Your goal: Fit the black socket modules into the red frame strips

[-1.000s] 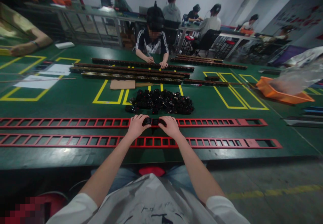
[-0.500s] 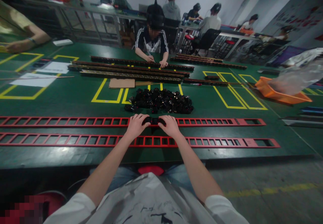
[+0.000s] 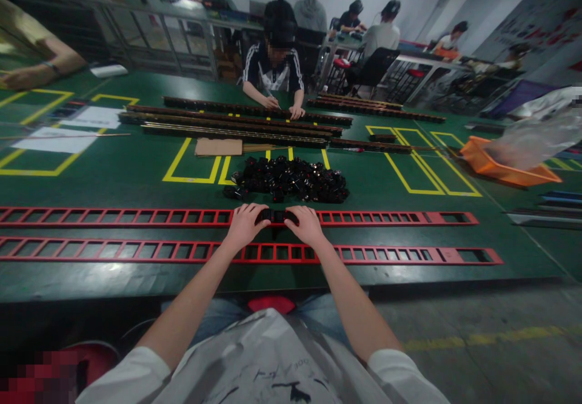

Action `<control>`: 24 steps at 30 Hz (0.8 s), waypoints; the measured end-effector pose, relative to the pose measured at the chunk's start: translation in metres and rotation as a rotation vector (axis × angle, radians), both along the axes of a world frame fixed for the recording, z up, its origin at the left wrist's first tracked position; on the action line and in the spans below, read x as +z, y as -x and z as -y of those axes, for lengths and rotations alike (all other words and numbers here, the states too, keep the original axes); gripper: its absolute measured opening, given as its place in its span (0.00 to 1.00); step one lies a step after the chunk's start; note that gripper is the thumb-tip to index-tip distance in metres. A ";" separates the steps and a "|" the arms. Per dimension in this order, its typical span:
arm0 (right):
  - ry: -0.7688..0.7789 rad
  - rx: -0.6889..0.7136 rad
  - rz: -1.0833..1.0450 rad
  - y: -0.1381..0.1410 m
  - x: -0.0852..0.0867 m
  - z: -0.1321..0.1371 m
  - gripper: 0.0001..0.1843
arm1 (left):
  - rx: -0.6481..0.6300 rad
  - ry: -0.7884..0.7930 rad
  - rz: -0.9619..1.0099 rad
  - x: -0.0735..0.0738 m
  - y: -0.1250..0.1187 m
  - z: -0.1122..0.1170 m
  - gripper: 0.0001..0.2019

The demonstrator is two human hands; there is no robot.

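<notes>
Head view only. Two black sockets [image 3: 275, 216] are seen sitting side by side in the far red strip [image 3: 113, 216], at 12 o'clock from the person's chest. The left hand [image 3: 244, 224] is laid on that strip at 9 o'clock of the sockets, with its fingers curled narrow and pressed onto the left socket. The right hand [image 3: 305, 224] is placed at 3 o'clock of the sockets, its fingers likewise curled narrow and pressed onto the right socket. Whether either socket is actually gripped or only pushed cannot be told.

A near red strip [image 3: 386, 255] is laid parallel, at 6 o'clock of the far one; both wrists are crossed over it. A heap of black sockets [image 3: 291, 181] is piled just beyond the hands at 12 o'clock, near but apart from the far strip.

Long dark strips [image 3: 236, 128] are laid across the green table [image 3: 136, 176] further at 12 o'clock, with a piece of cardboard [image 3: 219, 147] just in front. A co-worker [image 3: 273, 67] is seated behind them, both hands set on a dark strip. An orange tray [image 3: 504, 164] is seen at 2 o'clock. White paper sheets [image 3: 57, 139] are lying at 10 o'clock. Yellow tape boxes are marked on the table.
</notes>
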State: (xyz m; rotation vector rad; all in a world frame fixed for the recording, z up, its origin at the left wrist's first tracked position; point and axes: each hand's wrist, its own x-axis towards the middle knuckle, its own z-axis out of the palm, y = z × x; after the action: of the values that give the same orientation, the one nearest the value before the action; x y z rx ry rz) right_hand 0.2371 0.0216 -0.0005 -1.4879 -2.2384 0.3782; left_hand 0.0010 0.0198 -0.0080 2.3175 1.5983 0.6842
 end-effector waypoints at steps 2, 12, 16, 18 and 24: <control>0.002 0.002 0.004 0.000 0.000 0.000 0.17 | -0.012 0.009 0.011 0.000 0.001 0.000 0.19; -0.007 0.004 -0.003 0.000 -0.002 0.000 0.17 | -0.010 -0.005 0.017 0.000 0.000 0.001 0.15; -0.004 -0.005 0.002 0.000 -0.003 -0.001 0.17 | -0.013 0.002 0.020 0.001 0.001 0.001 0.16; -0.004 -0.005 0.005 0.000 -0.004 -0.001 0.17 | -0.014 0.002 0.014 0.000 0.001 0.001 0.18; -0.014 0.004 0.001 0.000 -0.004 -0.001 0.17 | -0.022 -0.010 0.028 -0.002 0.000 0.001 0.17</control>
State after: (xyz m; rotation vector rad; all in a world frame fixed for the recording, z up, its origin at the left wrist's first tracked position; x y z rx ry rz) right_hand 0.2374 0.0227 -0.0045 -1.4770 -2.2402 0.3629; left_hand 0.0006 0.0193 -0.0103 2.3190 1.5586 0.7179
